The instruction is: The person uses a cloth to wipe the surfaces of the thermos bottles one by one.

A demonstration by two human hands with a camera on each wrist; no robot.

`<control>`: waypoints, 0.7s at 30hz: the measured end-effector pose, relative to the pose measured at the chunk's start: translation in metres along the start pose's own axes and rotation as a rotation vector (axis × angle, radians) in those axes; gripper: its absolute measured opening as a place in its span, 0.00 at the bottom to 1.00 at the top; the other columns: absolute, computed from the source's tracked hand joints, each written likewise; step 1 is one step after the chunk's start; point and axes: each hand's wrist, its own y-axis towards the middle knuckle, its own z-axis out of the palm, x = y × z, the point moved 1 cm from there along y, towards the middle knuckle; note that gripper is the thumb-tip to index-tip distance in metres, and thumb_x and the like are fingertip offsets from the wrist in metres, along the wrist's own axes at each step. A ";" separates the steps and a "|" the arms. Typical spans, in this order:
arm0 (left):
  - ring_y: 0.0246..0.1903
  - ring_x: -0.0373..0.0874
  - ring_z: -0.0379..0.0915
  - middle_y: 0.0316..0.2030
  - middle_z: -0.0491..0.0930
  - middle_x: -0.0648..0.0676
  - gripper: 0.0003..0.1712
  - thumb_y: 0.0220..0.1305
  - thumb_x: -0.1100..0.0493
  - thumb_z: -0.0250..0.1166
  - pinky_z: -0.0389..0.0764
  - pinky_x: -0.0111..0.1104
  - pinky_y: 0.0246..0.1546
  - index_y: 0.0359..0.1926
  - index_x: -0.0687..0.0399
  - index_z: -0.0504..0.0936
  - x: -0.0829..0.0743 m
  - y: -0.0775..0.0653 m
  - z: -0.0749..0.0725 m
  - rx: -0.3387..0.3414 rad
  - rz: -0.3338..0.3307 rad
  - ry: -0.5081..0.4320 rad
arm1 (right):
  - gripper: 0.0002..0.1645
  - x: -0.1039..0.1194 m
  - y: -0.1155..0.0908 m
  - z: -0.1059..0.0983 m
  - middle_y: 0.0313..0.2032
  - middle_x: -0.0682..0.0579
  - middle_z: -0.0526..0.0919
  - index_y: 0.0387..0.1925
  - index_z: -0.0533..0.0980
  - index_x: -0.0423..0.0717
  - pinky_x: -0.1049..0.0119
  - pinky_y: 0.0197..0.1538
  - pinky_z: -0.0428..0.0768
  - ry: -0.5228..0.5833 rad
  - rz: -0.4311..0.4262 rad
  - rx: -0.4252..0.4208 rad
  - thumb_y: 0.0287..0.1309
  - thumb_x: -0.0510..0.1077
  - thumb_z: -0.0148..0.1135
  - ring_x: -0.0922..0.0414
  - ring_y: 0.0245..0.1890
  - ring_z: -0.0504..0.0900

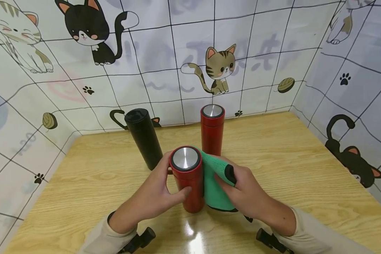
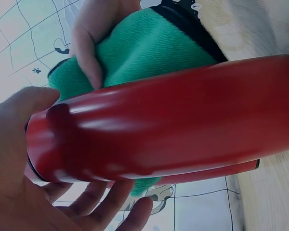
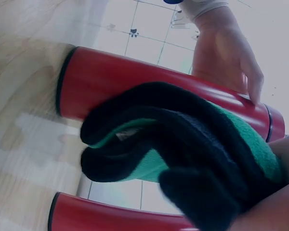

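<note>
A red thermos [image 1: 192, 188] with a silver-topped lid [image 1: 186, 158] stands upright near the middle of the wooden table. My left hand [image 1: 153, 194] grips its left side, thumb across the front and fingers round the back. In my right hand [image 1: 246, 192] is a folded green cloth [image 1: 219, 187] with black edging, bunched between thumb and fingers. The cloth lies against the right side of the thermos, as the right wrist view shows with the cloth's black edge [image 3: 154, 91] over the red body [image 3: 130, 77].
Behind the hands stands a second red thermos [image 1: 212, 132]. A black tumbler [image 1: 144, 139] is to its left, behind my left hand. The wooden table [image 1: 289, 158] ends at a white cat-print backdrop [image 1: 158, 53] at the back and sides.
</note>
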 end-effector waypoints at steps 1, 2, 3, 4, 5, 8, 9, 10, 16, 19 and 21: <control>0.60 0.36 0.68 0.63 0.69 0.39 0.47 0.55 0.54 0.75 0.78 0.43 0.58 0.71 0.39 0.58 0.000 0.000 0.000 -0.006 -0.010 0.004 | 0.29 -0.001 0.000 0.000 0.65 0.57 0.77 0.70 0.68 0.57 0.62 0.60 0.80 0.004 0.004 0.016 0.71 0.38 0.56 0.57 0.63 0.78; 0.60 0.36 0.68 0.63 0.69 0.38 0.48 0.54 0.51 0.76 0.78 0.43 0.57 0.71 0.38 0.59 0.000 0.000 0.000 -0.013 -0.021 0.006 | 0.29 -0.001 0.000 0.001 0.65 0.55 0.77 0.70 0.68 0.55 0.60 0.60 0.80 0.002 0.001 0.028 0.71 0.38 0.55 0.56 0.63 0.78; 0.60 0.36 0.68 0.63 0.69 0.38 0.49 0.54 0.49 0.77 0.79 0.43 0.57 0.72 0.38 0.59 0.000 0.000 0.001 -0.018 -0.029 0.006 | 0.29 -0.002 0.000 0.001 0.65 0.54 0.77 0.70 0.68 0.53 0.59 0.60 0.80 -0.002 0.000 0.036 0.71 0.38 0.55 0.56 0.63 0.78; 0.60 0.36 0.69 0.63 0.70 0.38 0.50 0.53 0.47 0.78 0.79 0.42 0.56 0.72 0.37 0.59 0.001 0.001 0.001 -0.022 -0.038 0.004 | 0.28 -0.002 0.000 0.002 0.64 0.54 0.77 0.70 0.68 0.52 0.58 0.60 0.80 -0.010 0.000 0.039 0.71 0.38 0.56 0.56 0.63 0.78; 0.59 0.35 0.69 0.62 0.71 0.38 0.51 0.52 0.46 0.78 0.79 0.41 0.56 0.72 0.37 0.60 0.001 0.001 0.001 -0.026 -0.044 0.003 | 0.28 -0.002 0.000 0.002 0.64 0.53 0.77 0.70 0.68 0.52 0.58 0.60 0.80 -0.017 -0.001 0.040 0.70 0.38 0.56 0.55 0.63 0.78; 0.59 0.35 0.71 0.60 0.74 0.38 0.52 0.50 0.47 0.80 0.80 0.39 0.56 0.71 0.39 0.60 0.001 0.002 0.001 -0.033 -0.049 -0.004 | 0.28 -0.002 0.000 0.001 0.64 0.53 0.78 0.70 0.68 0.53 0.60 0.60 0.80 -0.022 -0.013 0.017 0.70 0.37 0.56 0.56 0.62 0.79; 0.58 0.35 0.72 0.59 0.75 0.38 0.52 0.49 0.48 0.80 0.80 0.38 0.55 0.71 0.40 0.59 0.001 0.002 0.000 -0.036 -0.049 -0.003 | 0.28 -0.001 0.000 0.000 0.64 0.53 0.78 0.69 0.69 0.53 0.61 0.60 0.80 -0.019 -0.017 0.010 0.70 0.37 0.56 0.56 0.62 0.79; 0.58 0.35 0.73 0.58 0.76 0.39 0.52 0.49 0.49 0.80 0.80 0.37 0.55 0.70 0.41 0.59 0.001 0.002 0.000 -0.037 -0.045 -0.002 | 0.28 -0.001 0.000 0.000 0.63 0.54 0.78 0.69 0.69 0.54 0.61 0.60 0.80 -0.013 -0.019 0.007 0.70 0.37 0.56 0.56 0.62 0.79; 0.54 0.34 0.75 0.55 0.78 0.39 0.49 0.49 0.52 0.80 0.81 0.37 0.54 0.67 0.44 0.60 0.000 0.001 -0.004 -0.038 -0.019 0.004 | 0.28 -0.007 0.002 0.003 0.64 0.51 0.78 0.69 0.68 0.49 0.59 0.59 0.81 -0.008 0.013 0.071 0.70 0.38 0.56 0.55 0.62 0.79; 0.55 0.34 0.75 0.55 0.78 0.39 0.47 0.50 0.53 0.79 0.81 0.38 0.55 0.66 0.44 0.61 -0.001 0.000 -0.004 -0.023 -0.015 0.014 | 0.28 -0.007 0.002 0.003 0.64 0.51 0.78 0.69 0.68 0.48 0.59 0.60 0.80 -0.021 0.009 0.069 0.70 0.38 0.57 0.55 0.62 0.79; 0.55 0.35 0.74 0.56 0.77 0.39 0.46 0.51 0.54 0.79 0.81 0.38 0.55 0.66 0.45 0.62 -0.001 0.000 -0.005 -0.016 -0.008 0.022 | 0.28 -0.004 0.001 0.002 0.64 0.53 0.78 0.69 0.69 0.50 0.59 0.60 0.79 -0.018 -0.001 0.040 0.70 0.37 0.57 0.56 0.62 0.79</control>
